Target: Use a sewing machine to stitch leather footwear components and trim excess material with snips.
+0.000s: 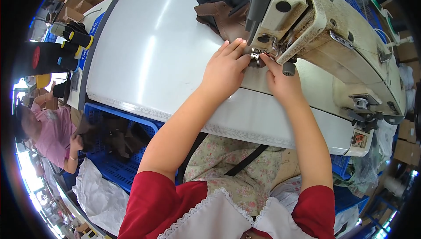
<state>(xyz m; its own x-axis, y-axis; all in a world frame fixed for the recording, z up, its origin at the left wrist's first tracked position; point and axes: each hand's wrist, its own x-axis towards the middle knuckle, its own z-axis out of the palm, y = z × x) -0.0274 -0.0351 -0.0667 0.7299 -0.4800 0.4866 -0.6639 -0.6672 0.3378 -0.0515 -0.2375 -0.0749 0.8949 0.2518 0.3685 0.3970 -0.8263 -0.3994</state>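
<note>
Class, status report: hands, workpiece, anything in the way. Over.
Left hand on brown-and-black piece. Right hand beside presser foot. Sewing machine hides part of piece.

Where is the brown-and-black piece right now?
In the head view, the brown-and-black piece lies near the top centre on the white table, just beyond the left hand and left of the sewing machine.

I see both bare arms stretched forward, the left forearm (pixel 182 120) and right forearm (pixel 309 136) converging; the left hand (pixel 224 70) lies palm-down, fingers (pixel 232 47) extended, while the right hand (pixel 284 83) points its index finger (pixel 270 64) toward the left thumb (pixel 244 61).
</note>
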